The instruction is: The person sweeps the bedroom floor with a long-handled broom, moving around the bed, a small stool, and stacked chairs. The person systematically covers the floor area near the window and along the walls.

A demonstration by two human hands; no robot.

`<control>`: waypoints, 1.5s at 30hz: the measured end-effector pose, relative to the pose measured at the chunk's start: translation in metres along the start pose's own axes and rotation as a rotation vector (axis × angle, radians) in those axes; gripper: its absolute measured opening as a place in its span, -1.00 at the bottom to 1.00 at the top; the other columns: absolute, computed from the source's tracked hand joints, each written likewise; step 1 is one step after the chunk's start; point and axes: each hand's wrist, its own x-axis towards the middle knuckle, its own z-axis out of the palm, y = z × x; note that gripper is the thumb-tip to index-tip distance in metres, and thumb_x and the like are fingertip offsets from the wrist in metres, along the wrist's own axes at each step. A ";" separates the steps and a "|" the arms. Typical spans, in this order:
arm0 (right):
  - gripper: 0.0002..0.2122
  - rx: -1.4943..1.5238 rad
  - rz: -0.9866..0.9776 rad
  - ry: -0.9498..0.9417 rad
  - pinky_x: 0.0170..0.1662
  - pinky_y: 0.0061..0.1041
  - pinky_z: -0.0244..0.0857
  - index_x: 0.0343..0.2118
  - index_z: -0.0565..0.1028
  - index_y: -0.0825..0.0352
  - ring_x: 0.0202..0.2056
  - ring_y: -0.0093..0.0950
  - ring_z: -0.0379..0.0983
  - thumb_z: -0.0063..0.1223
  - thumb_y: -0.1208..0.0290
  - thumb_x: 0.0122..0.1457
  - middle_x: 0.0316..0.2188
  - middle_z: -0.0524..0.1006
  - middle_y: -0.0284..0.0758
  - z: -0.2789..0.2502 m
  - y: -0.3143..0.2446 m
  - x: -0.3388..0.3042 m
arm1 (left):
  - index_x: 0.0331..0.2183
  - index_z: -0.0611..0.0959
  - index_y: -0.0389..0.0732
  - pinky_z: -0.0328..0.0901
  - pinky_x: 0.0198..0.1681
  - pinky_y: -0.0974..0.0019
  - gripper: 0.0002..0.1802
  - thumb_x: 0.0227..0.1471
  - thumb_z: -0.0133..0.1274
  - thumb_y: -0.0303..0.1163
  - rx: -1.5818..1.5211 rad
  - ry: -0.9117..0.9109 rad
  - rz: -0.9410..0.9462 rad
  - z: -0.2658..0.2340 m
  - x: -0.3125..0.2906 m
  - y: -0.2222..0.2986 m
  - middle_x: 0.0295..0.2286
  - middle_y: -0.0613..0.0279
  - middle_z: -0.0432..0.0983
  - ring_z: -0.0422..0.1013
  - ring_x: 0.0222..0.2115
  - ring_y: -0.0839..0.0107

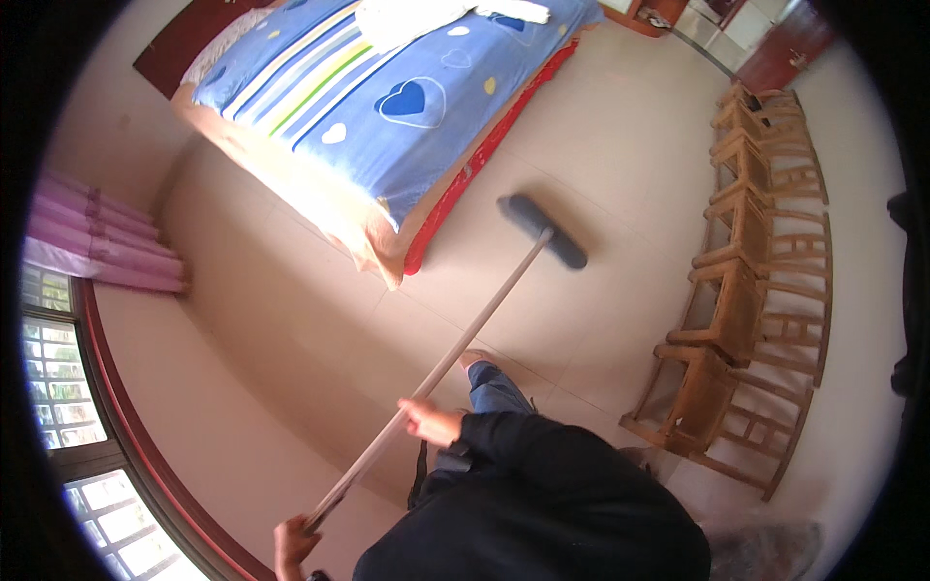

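A long-handled broom [465,341] runs slantwise from the lower left toward the middle of the room. Its wide dark grey head [542,230] rests on the tiled floor, slightly blurred, to the right of the bed's near corner. My left hand [294,544] is closed round the handle's top end, close to the window side. Farther down the handle, my right hand [429,422] grips it, with the black-sleeved arm reaching across from the right. Past the right hand, one of my feet [475,359] shows below a blue trouser leg.
A bed [407,107] with a blue heart-patterned cover and red lower edge stands at the far left. Several wooden chairs [731,310] line the right wall. Pink curtains [102,237] hang beside a barred window [68,378] on the left. Pale tiles [620,174] cover the floor.
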 end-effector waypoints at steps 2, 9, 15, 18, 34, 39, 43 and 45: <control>-0.84 0.004 0.083 -0.264 -0.72 -0.63 0.08 -0.47 0.25 0.25 -0.65 -0.54 0.22 -0.06 0.33 -0.01 -0.62 0.28 -0.38 0.027 0.047 -0.034 | -0.55 0.57 -0.22 0.26 -0.53 0.34 -0.64 -0.60 0.21 -0.32 -0.045 -0.034 -0.174 -0.044 -0.043 -0.033 -0.73 0.13 0.39 0.37 -0.65 0.36; -0.79 -0.068 0.426 -0.454 -0.65 -0.60 0.16 -0.34 0.20 0.26 -0.46 -0.41 0.36 -0.13 0.30 0.03 -0.47 0.34 -0.26 0.038 0.125 -0.059 | -0.60 0.57 -0.26 0.22 -0.64 0.40 -0.67 -0.63 0.23 -0.37 0.207 -0.054 -0.186 -0.114 -0.121 -0.015 -0.82 0.21 0.31 0.29 -0.76 0.47; -0.79 0.000 0.180 -0.342 -0.40 -0.37 0.38 -0.34 0.27 0.36 -0.39 -0.36 0.39 -0.12 0.35 0.01 -0.39 0.38 -0.23 -0.045 0.078 0.002 | -0.56 0.56 -0.18 0.26 -0.49 0.29 -0.67 -0.54 0.18 -0.24 0.147 -0.237 -0.160 -0.014 -0.060 0.027 -0.67 0.11 0.42 0.38 -0.61 0.26; -0.78 -0.058 0.040 -0.276 -0.55 -0.48 0.31 -0.40 0.34 0.38 -0.48 -0.39 0.40 -0.05 0.32 -0.03 -0.49 0.41 -0.23 -0.119 0.000 0.025 | -0.56 0.56 -0.15 0.27 -0.47 0.25 -0.66 -0.54 0.16 -0.19 0.081 -0.239 -0.092 0.049 -0.012 0.079 -0.67 0.09 0.42 0.39 -0.58 0.21; -0.87 0.149 -0.653 0.124 -0.44 -0.51 0.30 -0.49 0.38 0.39 -0.54 -0.49 0.36 -0.08 0.41 -0.01 -0.59 0.39 -0.31 -0.402 -0.421 0.002 | -0.61 0.46 -0.30 0.26 -0.43 0.12 -0.72 -0.42 0.08 -0.29 -0.250 -0.135 0.404 0.222 0.187 0.578 -0.62 -0.12 0.38 0.34 -0.51 -0.04; -0.86 0.169 -0.582 -0.253 -0.55 -0.58 0.19 -0.61 0.39 0.25 -0.60 -0.60 0.30 -0.02 0.31 -0.09 -0.65 0.39 -0.43 -0.358 -0.304 -0.048 | -0.54 0.49 -0.28 0.25 -0.48 0.17 -0.62 -0.42 0.13 -0.18 -0.167 -0.242 0.316 0.176 0.117 0.463 -0.63 -0.06 0.38 0.35 -0.54 0.04; -0.74 0.376 0.004 -0.486 -0.32 -0.42 0.24 -0.37 0.33 0.30 -0.38 -0.50 0.34 0.04 0.29 -0.08 -0.43 0.39 -0.33 -0.312 -0.174 -0.088 | -0.56 0.53 -0.25 0.25 -0.50 0.24 -0.66 -0.47 0.15 -0.21 -0.043 -0.236 0.035 0.118 -0.010 0.322 -0.69 0.02 0.38 0.36 -0.60 0.15; -0.71 0.555 0.202 -0.377 -0.27 -0.34 0.22 -0.30 0.28 0.30 -0.32 -0.46 0.33 0.04 0.35 -0.08 -0.37 0.37 -0.30 -0.288 -0.133 -0.091 | -0.60 0.52 -0.30 0.21 -0.58 0.35 -0.67 -0.55 0.22 -0.34 -0.047 -0.096 0.019 0.098 -0.073 0.264 -0.76 0.17 0.33 0.27 -0.68 0.50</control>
